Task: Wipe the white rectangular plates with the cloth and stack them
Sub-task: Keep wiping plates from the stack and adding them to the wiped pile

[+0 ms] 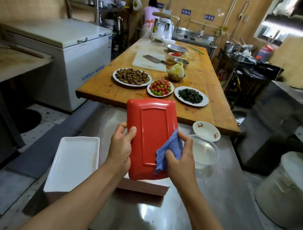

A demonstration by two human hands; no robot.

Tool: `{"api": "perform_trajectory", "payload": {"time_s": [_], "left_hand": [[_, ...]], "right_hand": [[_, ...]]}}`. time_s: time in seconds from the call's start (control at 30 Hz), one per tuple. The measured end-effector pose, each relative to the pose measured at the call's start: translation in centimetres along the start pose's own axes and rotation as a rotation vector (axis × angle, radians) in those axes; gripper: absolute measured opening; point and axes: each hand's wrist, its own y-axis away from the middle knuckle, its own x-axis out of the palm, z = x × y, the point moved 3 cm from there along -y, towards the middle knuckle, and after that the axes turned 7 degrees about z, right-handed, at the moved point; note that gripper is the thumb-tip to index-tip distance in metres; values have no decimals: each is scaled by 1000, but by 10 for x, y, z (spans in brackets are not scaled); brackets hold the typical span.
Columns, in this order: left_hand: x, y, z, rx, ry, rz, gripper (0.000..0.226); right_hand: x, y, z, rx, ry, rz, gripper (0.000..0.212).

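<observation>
- Gripping the plate [151, 126] by its left long edge, the left hand [120, 147] curls its thumb over the red underside, which faces the camera; the fingers go behind and cannot be seen.
- The right hand [177, 157] is clenched on a blue cloth [168, 152] and presses it against the plate's right edge, at about 4 o'clock from the plate's middle.
- Both forearms rise from 6 o'clock and meet at the plate, which stands nearly upright, tilted a little to the left, above the steel worktop [151, 218].
- Directly under the held plate, at 6 o'clock, lies a stack of plates [144, 187] with reddish edges showing.
- At 9 o'clock from that stack a white rectangular plate [73, 164] lies face up on top of a second stack, close to the worktop's left edge.
- At 3 o'clock from the right hand sit a clear bowl [204, 151] and, beyond it, a small flowered dish [205, 131]; they are just beside the hand.
- Bare, wet steel lies at 5 o'clock, between the stack and the worktop's near edge.
- At 12 o'clock a wooden table [200, 77] carries three plates of food.
</observation>
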Motion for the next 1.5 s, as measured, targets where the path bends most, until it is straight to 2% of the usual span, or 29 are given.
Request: {"api": "perform_trajectory", "payload": {"time_s": [0.1, 0.17, 0.23, 0.3, 0.37, 0.4, 0.5, 0.57, 0.63, 0.77, 0.87, 0.93, 1.03, 1.13, 1.3, 1.4, 1.5], "left_hand": [[3, 0, 8, -83, -97, 65, 12], [1, 0, 4, -131, -272, 125, 12], [-4, -4, -13, -83, -507, 123, 48], [-4, -10, -43, 74, -719, 113, 79], [7, -14, -73, 182, -907, 233, 81], [11, -17, -83, 160, -955, 319, 76], [20, -20, -92, -67, -889, 573, 54], [21, -18, -89, -178, -811, 666, 54], [19, -14, -86, -211, -752, 689, 60], [19, -8, -81, -168, -749, 614, 66], [25, -4, -73, -95, -810, 568, 55], [25, -1, -73, -71, -774, 524, 58], [12, -1, -79, -88, -688, 476, 69], [-7, -4, -86, -114, -576, 435, 57], [-18, -3, -74, -189, -433, 302, 38], [-16, -5, -63, -273, -310, 174, 20], [-15, -8, -56, -351, -233, 89, 17]], "right_hand": [[-12, -3, 6, 29, -38, -4, 49], [-22, -4, 10, 0, 8, -17, 48], [-33, -7, 12, -35, 2, 13, 50], [-44, -8, 16, -90, -26, 94, 55], [-55, -7, 21, -134, -9, 196, 56], [-59, -6, 25, -153, 15, 237, 56], [-66, -6, 32, -183, 62, 325, 55], [-66, -7, 35, -180, 75, 368, 53], [-65, -10, 38, -195, 105, 382, 52], [-52, -20, 54, -327, 292, 306, 50], [-27, -31, 76, -439, 361, 273, 52], [-15, -37, 86, -487, 462, 244, 53], [-16, -39, 76, -493, 575, 241, 54], [-31, -33, 47, -436, 650, 205, 53], [-43, -26, 22, -356, 475, 160, 52], [-43, -21, 21, -347, 494, 116, 60], [-45, -8, 16, -366, 494, 122, 60]]}}
